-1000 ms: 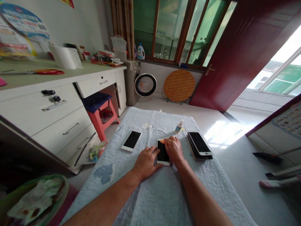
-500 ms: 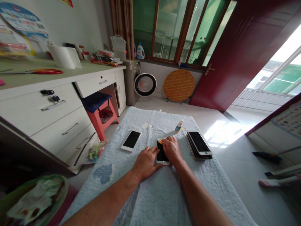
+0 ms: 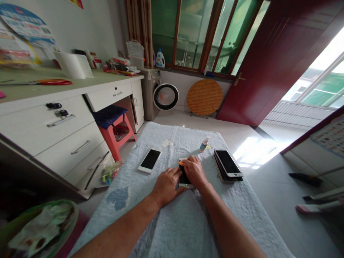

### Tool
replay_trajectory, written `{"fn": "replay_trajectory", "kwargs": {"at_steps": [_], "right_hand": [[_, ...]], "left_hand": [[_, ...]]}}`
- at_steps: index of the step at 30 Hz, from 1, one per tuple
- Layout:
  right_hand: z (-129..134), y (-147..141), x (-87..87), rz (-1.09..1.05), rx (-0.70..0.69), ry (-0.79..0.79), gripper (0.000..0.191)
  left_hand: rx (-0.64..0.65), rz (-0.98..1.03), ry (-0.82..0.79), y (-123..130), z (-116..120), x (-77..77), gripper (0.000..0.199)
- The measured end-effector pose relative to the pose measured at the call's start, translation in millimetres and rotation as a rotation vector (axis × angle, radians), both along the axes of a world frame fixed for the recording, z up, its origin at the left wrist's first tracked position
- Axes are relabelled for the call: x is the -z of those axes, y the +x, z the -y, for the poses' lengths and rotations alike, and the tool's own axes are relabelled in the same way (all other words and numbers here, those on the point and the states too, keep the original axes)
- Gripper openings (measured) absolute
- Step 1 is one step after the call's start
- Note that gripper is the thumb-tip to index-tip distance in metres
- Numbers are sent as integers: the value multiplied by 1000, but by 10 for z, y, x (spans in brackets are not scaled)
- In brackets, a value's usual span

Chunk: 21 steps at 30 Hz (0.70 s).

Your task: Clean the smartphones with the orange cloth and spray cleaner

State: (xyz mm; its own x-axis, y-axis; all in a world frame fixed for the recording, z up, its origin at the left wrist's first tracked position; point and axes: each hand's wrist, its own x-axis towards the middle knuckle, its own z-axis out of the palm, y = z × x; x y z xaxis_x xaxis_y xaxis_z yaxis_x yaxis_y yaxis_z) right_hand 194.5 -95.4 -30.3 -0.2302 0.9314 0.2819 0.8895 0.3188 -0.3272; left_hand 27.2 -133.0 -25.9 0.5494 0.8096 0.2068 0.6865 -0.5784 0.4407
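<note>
A white-framed smartphone (image 3: 184, 180) with a dark screen lies face up on the light blue quilted cover in front of me. My left hand (image 3: 166, 183) grips its left side, with the thumb by the lower edge and the fingers along the side. Pinched under the fingers of my right hand (image 3: 195, 170) is a small orange cloth (image 3: 181, 163), pressed to the upper part of the screen. Much of the phone's right side is hidden by that hand. Another white phone (image 3: 149, 160) rests to the left. A small spray bottle (image 3: 203, 145) stands beyond my right hand.
Several phones lie in a stack (image 3: 228, 165) at the right of the covered table (image 3: 177, 229). A bin (image 3: 77, 222) with used tissue is at the lower left. A red stool (image 3: 114, 138) stands by the white drawers (image 3: 61, 143); a washing machine (image 3: 150, 96) with its door ajar is behind.
My right hand has shifted slightly left with the orange cloth across the top of the screen. My left hand and the phone stay in place.
</note>
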Motion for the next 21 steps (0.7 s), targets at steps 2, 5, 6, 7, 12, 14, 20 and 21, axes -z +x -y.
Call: {"fn": "replay_trajectory", "kwargs": {"at_steps": [2, 5, 6, 7, 12, 14, 20, 21], "right_hand": [[7, -2, -6, -4, -13, -9, 26], [26, -11, -16, -16, -41, -15, 26], [32, -15, -17, -20, -50, -15, 26], [36, -18, -16, -25, -59, -15, 25], [42, -30, -14, -43, -95, -16, 25], [44, -32, -22, -46, -107, -21, 25], [56, -16, -35, -63, -146, -33, 26], [55, -12, -31, -64, -148, -33, 26]], "left_hand": [[1, -7, -4, 1, 3, -11, 56], [0, -10, -6, 2, 5, -22, 54], [0, -6, -6, 3, 5, -22, 54], [-1, 0, -6, 3, 6, -20, 53], [-9, 26, 1, -3, 9, 6, 54], [-10, 26, 5, -6, 9, 14, 55], [-6, 9, 2, 0, 7, 2, 56], [-4, 7, 1, 0, 7, 0, 56]]}}
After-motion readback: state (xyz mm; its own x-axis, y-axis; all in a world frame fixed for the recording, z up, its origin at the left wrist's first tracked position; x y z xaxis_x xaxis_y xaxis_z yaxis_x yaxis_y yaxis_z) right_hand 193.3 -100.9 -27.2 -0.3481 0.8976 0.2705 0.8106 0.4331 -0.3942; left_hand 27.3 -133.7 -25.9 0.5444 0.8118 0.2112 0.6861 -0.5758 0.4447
